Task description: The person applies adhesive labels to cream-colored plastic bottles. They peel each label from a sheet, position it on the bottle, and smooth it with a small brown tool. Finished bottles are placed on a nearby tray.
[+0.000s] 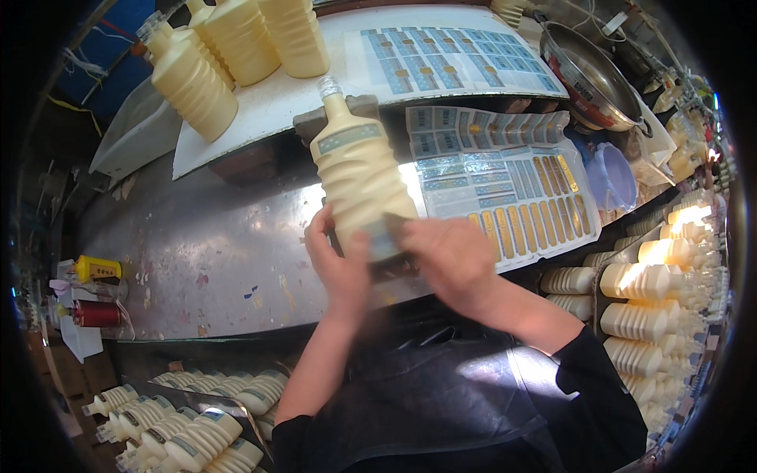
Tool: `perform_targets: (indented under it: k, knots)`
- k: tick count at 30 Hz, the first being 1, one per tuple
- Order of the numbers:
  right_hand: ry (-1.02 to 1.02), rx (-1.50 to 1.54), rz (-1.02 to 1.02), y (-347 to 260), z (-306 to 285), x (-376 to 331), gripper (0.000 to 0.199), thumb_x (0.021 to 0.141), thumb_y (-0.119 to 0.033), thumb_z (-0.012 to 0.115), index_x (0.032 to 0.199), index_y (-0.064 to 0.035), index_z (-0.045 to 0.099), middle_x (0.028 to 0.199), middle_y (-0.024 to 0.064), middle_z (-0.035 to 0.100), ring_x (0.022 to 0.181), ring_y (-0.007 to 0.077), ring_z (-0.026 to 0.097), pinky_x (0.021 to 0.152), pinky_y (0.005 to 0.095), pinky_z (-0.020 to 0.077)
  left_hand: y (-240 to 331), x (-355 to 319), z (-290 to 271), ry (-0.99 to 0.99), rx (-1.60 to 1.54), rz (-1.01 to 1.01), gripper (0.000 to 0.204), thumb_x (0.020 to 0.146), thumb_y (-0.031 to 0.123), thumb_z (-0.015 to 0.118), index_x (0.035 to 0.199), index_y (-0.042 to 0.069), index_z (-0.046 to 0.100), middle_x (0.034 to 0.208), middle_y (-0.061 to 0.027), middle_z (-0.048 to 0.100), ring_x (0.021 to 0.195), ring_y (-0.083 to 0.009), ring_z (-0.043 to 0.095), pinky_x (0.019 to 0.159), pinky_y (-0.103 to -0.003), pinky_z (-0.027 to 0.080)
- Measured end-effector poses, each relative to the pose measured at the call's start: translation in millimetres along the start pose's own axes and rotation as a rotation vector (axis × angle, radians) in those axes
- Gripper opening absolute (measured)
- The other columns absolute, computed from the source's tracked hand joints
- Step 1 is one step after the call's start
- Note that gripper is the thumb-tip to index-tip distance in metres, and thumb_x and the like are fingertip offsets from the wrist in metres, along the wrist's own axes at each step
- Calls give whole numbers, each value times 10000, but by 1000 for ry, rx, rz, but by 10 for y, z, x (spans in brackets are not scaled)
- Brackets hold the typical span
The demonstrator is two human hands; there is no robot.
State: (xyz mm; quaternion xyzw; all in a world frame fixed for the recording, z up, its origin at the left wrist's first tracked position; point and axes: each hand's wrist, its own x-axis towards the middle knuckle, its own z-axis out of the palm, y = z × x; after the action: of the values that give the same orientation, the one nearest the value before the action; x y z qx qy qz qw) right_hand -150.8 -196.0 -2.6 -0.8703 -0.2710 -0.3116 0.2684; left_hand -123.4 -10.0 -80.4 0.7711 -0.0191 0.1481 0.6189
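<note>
A cream bottle [359,177] with spiral ridges and a clear threaded neck lies tilted, neck pointing away from me, against a dark padded block [307,124]. One blue-grey label band crosses its shoulder. Near the base is a second blue-grey label [380,239]. My left hand [343,264] grips the bottle's lower left side, thumb at the base. My right hand [453,256] is closed at the lower right side, by the second label. A dark thing shows at its fingertips, too blurred to name. Right of the bottle lie sheets of blue and gold labels [512,189].
Several cream bottles [193,87] stand on a raised white board [347,47] that also bears a label sheet. A large pan [591,75] and a lilac tub [611,177] sit at right. More bottles [643,315] are stacked at right and lower left. A red spool [96,313] is far left.
</note>
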Motion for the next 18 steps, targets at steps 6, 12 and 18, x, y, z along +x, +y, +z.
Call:
perform_targets:
  k: [6, 12, 18]
  knots:
    - [-144, 38, -229, -248, -35, 45, 338, 784, -61, 681, 1119, -22, 709, 1144, 121, 735, 1029, 237, 729, 725, 323, 532, -45, 62, -80, -29, -361, -179, 369, 1002, 164, 635, 1326, 10, 548, 1222, -91, 588, 1139, -185, 542, 1030, -352, 449]
    - [-172, -129, -173, -440, 196, 203, 265, 736, -88, 662, 997, -49, 683, 944, 59, 653, 876, 198, 677, 699, 314, 467, 33, 81, -143, 5, -578, -306, 290, 1076, 117, 473, 1312, -6, 587, 1256, -104, 632, 1164, -173, 584, 1038, -336, 465]
    - [-174, -135, -215, -571, 392, 255, 112, 757, -91, 625, 864, -100, 592, 775, 30, 516, 692, 166, 578, 607, 297, 419, -103, 59, -221, -27, -742, -399, 386, 1111, 192, 366, 1355, -27, 568, 1329, -143, 598, 1265, -211, 543, 1101, -366, 429]
